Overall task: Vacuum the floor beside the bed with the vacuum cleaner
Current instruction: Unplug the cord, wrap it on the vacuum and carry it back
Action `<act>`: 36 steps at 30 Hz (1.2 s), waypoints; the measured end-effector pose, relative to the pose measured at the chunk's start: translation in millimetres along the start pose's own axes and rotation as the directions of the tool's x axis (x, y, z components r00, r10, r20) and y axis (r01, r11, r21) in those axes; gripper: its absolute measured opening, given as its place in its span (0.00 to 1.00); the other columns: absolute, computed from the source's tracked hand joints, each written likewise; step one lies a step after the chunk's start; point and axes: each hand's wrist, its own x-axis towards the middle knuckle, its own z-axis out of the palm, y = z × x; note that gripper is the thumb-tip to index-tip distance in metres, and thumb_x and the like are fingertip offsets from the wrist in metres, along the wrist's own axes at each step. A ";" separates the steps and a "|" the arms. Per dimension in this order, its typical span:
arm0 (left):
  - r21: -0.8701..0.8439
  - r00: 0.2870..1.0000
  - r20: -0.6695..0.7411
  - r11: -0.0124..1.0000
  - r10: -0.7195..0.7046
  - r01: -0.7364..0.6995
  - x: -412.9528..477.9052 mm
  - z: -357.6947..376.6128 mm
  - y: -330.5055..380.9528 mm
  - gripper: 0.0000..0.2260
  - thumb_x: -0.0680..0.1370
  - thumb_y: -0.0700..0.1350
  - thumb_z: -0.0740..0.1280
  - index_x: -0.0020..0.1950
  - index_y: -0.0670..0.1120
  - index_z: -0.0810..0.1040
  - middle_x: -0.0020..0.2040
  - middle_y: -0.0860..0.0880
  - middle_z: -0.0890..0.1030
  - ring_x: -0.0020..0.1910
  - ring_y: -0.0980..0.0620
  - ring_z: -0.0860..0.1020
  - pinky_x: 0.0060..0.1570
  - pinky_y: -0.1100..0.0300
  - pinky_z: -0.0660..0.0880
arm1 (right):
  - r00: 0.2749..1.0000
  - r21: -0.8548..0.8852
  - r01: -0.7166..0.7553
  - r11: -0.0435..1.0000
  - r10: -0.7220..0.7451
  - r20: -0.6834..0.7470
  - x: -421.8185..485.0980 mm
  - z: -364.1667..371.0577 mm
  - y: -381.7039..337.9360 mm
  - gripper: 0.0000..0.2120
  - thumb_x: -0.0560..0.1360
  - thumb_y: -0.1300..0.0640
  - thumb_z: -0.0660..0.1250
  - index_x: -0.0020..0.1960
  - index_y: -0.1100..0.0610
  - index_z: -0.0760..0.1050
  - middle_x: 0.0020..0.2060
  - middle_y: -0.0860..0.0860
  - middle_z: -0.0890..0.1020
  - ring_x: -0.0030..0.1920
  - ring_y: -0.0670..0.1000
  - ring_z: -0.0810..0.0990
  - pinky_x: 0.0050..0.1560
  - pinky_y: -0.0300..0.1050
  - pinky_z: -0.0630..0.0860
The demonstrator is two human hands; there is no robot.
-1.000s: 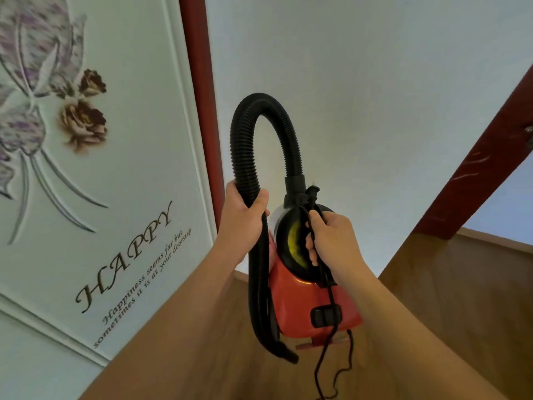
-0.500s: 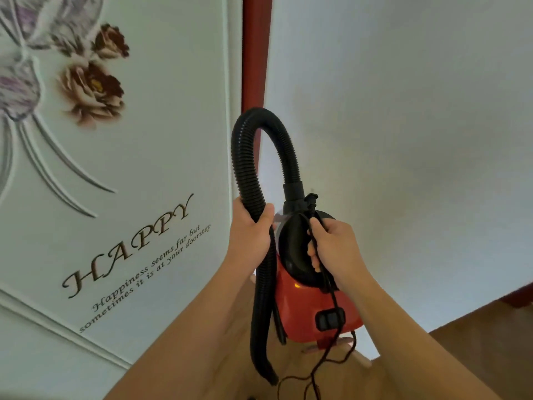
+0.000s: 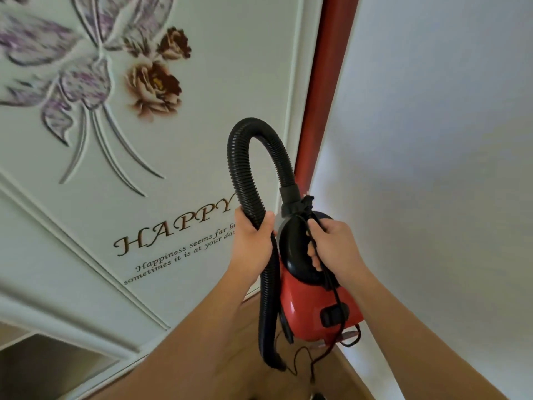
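The left grip point(image 3: 250, 244) clasps the hose point(image 3: 244, 160); the right grip point(image 3: 337, 250) clasps the vacuum cleaner point(image 3: 305, 308) by its handle point(image 3: 292, 255). The dangling cord point(image 3: 334, 290) may snag underfoot.

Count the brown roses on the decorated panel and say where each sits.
2. The small rose sits high on the panel, right of the purple flower; the large rose lies just below it. The panel runs past the frame, so more may be hidden.

Left hand point(image 3: 251, 244) grips hose point(image 3: 248, 171); right hand point(image 3: 336, 247), vacuum cleaner point(image 3: 314, 310).
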 end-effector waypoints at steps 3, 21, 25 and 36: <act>-0.009 0.995 -0.097 1.000 -0.025 0.024 -5.3 7.2 -3.6 0.06 0.83 0.47 0.65 0.52 0.53 0.68 0.42 0.48 0.80 0.39 0.52 0.80 0.45 0.49 0.81 | 0.995 -0.020 0.022 1.000 -0.020 0.099 16.7 -5.2 7.0 0.18 0.84 0.54 0.60 0.42 0.64 0.76 0.24 0.54 0.78 0.22 0.56 0.73 0.24 0.43 0.70; -0.209 0.790 -0.554 0.963 -0.261 0.172 -64.2 41.3 -80.8 0.06 0.83 0.48 0.64 0.52 0.50 0.68 0.44 0.46 0.77 0.40 0.49 0.79 0.46 0.44 0.80 | 0.784 -0.293 0.226 0.929 0.005 0.621 67.9 11.5 58.2 0.16 0.84 0.54 0.60 0.43 0.64 0.75 0.25 0.53 0.78 0.20 0.52 0.74 0.24 0.43 0.71; -0.297 0.734 -0.577 0.929 -0.358 0.219 -66.8 30.4 -115.7 0.05 0.83 0.49 0.65 0.52 0.52 0.68 0.46 0.45 0.78 0.44 0.47 0.80 0.51 0.42 0.80 | 0.733 -0.331 0.259 0.907 0.039 0.679 76.5 44.4 82.0 0.16 0.84 0.55 0.59 0.41 0.61 0.73 0.26 0.54 0.77 0.19 0.52 0.73 0.23 0.43 0.70; -0.461 0.631 -0.583 0.848 -0.512 0.263 -54.3 -1.5 -207.2 0.06 0.83 0.47 0.65 0.57 0.50 0.68 0.44 0.49 0.78 0.43 0.52 0.79 0.47 0.53 0.78 | 0.634 -0.416 0.305 0.857 0.143 0.760 99.4 133.1 153.3 0.17 0.84 0.53 0.60 0.39 0.59 0.72 0.25 0.55 0.78 0.20 0.54 0.74 0.25 0.43 0.69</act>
